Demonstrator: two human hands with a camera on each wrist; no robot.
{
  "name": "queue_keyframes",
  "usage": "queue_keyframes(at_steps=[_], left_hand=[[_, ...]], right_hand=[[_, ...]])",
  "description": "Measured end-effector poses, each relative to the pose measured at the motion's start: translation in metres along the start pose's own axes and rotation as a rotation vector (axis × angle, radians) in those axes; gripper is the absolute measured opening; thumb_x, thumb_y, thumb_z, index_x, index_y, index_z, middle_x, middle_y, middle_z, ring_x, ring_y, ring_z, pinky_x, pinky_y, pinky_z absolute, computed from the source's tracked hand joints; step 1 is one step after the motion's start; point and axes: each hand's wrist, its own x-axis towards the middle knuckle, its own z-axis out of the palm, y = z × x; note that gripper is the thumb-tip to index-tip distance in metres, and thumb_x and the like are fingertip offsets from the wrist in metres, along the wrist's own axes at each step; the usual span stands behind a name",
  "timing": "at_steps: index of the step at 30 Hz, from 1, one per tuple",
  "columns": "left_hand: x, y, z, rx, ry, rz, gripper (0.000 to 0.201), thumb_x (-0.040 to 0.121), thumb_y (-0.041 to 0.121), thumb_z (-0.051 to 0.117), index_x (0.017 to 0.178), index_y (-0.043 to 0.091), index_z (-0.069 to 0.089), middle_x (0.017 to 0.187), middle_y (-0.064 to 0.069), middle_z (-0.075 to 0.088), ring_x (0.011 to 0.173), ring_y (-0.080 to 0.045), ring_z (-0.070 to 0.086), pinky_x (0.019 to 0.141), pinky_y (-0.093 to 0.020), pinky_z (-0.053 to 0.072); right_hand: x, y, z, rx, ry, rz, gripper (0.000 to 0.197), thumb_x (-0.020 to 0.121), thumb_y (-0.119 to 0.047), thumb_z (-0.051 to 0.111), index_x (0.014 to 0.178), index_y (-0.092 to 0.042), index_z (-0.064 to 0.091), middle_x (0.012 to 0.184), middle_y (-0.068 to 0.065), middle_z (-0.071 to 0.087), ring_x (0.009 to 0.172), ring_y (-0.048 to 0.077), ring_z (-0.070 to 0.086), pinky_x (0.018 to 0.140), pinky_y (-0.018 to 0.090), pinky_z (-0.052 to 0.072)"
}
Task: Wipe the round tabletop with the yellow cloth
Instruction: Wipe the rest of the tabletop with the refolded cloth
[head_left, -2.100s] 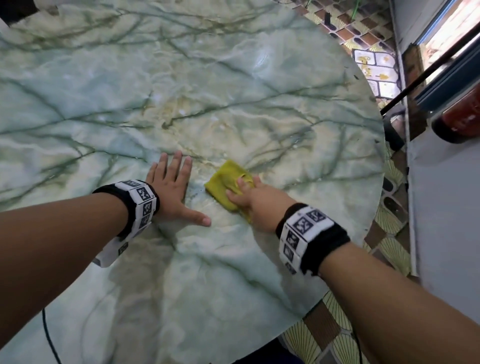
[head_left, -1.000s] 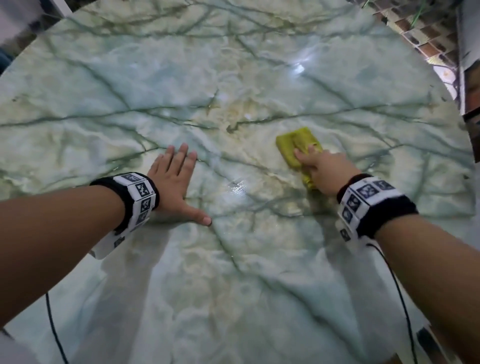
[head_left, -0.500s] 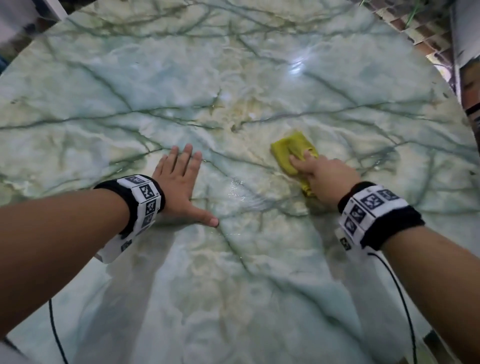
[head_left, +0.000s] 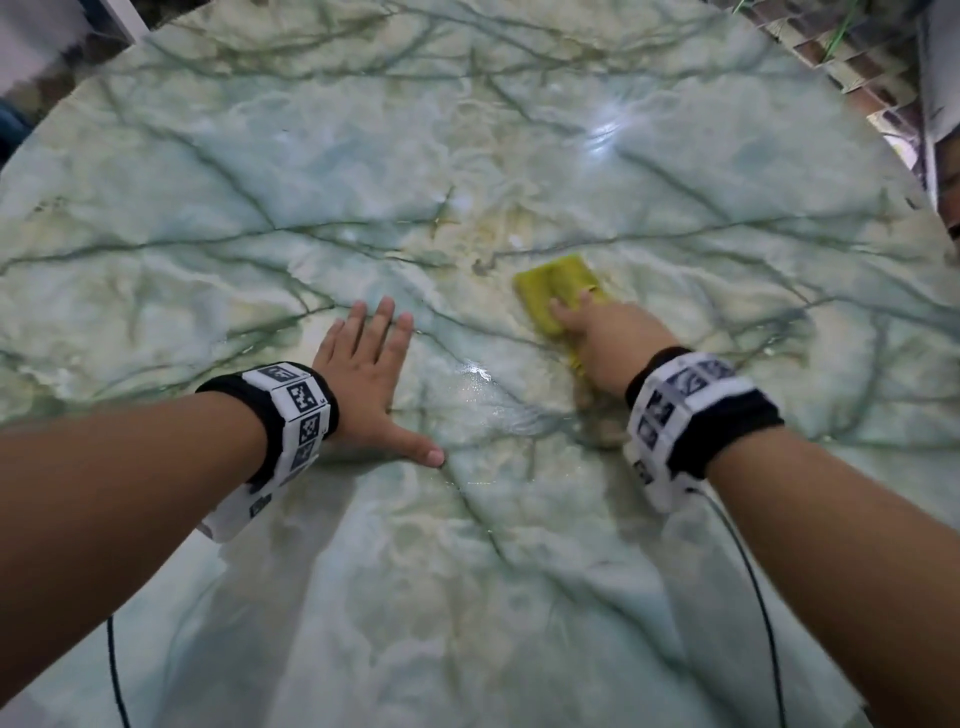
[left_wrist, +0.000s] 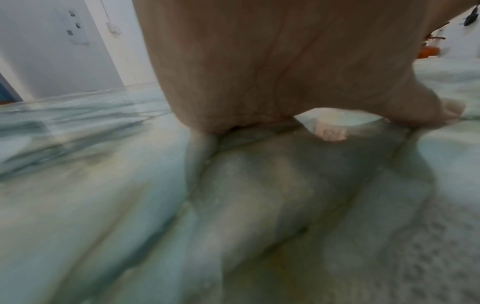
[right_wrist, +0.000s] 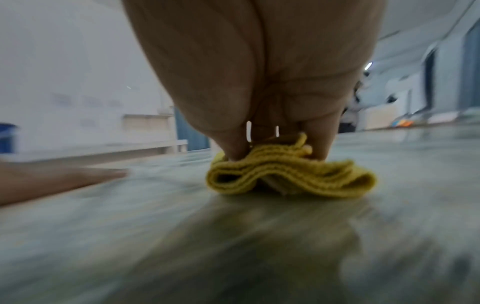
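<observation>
The round tabletop is glossy green-veined marble and fills the head view. A folded yellow cloth lies on it right of centre. My right hand sits on the cloth's near end. In the right wrist view its thumb and fingers pinch and press the bunched cloth onto the marble. My left hand lies flat on the table left of the cloth, fingers straight and thumb spread. The left wrist view shows that palm bearing on the marble.
A wet sheen glints between the two hands. Thin black cables hang from the wristbands at the lower left and lower right. Patterned floor tiles show past the table's far right rim.
My right hand has slid the cloth a little leftward toward the table's middle over the last second. The left hand stays planted in the same spot.
</observation>
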Motion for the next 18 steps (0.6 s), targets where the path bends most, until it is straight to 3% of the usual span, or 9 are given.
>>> queue_keyframes(at_steps=[3,5,10,12,15,18], left_hand=[[-0.002,0.001,-0.001,0.008,-0.004,0.003,0.166,0.037,0.113,0.035,0.155,0.021,-0.036,0.162,-0.005,-0.044,0.149,-0.029,-0.041,0.127,-0.049,-0.014],[-0.004,0.002,0.0,0.004,0.001,0.006,0.165,0.039,0.113,0.036,0.156,0.021,-0.035,0.162,-0.005,-0.043,0.149,-0.03,-0.04,0.127,-0.049,-0.014],[-0.003,0.0,-0.001,0.005,0.004,0.009,0.164,0.04,0.113,0.035,0.155,0.02,-0.036,0.162,-0.006,-0.042,0.149,-0.031,-0.041,0.126,-0.049,-0.015],[-0.002,0.0,-0.002,0.008,-0.004,0.009,0.164,0.04,0.113,0.035,0.154,0.02,-0.037,0.162,-0.006,-0.044,0.148,-0.031,-0.042,0.126,-0.049,-0.015],[-0.002,0.0,-0.004,0.009,-0.026,0.01,0.163,0.04,0.113,0.035,0.153,0.021,-0.039,0.16,-0.006,-0.046,0.147,-0.031,-0.043,0.126,-0.049,-0.016],[-0.003,0.0,-0.005,0.012,-0.027,0.009,0.162,0.04,0.113,0.035,0.151,0.022,-0.041,0.16,-0.005,-0.046,0.147,-0.031,-0.044,0.125,-0.049,-0.017]], right_hand=[[0.039,0.035,-0.029,-0.084,0.002,0.141,0.059,0.097,-0.015,0.042,0.151,-0.028,0.022,0.153,0.017,0.028,0.131,0.038,0.042,0.105,0.039,0.038],[0.059,0.025,-0.039,-0.098,0.005,0.147,0.059,0.098,-0.017,0.041,0.152,-0.025,0.019,0.154,0.018,0.024,0.134,0.038,0.038,0.107,0.039,0.037],[0.052,-0.057,-0.018,-0.081,-0.078,-0.15,0.067,0.094,-0.021,0.049,0.151,-0.033,0.017,0.16,0.01,0.01,0.139,0.04,0.027,0.112,0.046,0.033],[0.036,-0.061,-0.006,-0.073,-0.094,-0.17,0.067,0.095,-0.022,0.05,0.151,-0.036,0.017,0.161,0.006,0.007,0.141,0.038,0.024,0.111,0.045,0.032],[0.035,-0.023,-0.011,-0.024,-0.053,-0.053,0.073,0.091,-0.016,0.054,0.15,-0.04,0.018,0.161,0.006,0.011,0.139,0.034,0.034,0.11,0.039,0.032],[0.06,0.006,-0.034,-0.057,-0.025,0.087,0.066,0.094,-0.02,0.049,0.152,-0.03,0.017,0.158,0.015,0.018,0.134,0.037,0.039,0.107,0.04,0.037]])
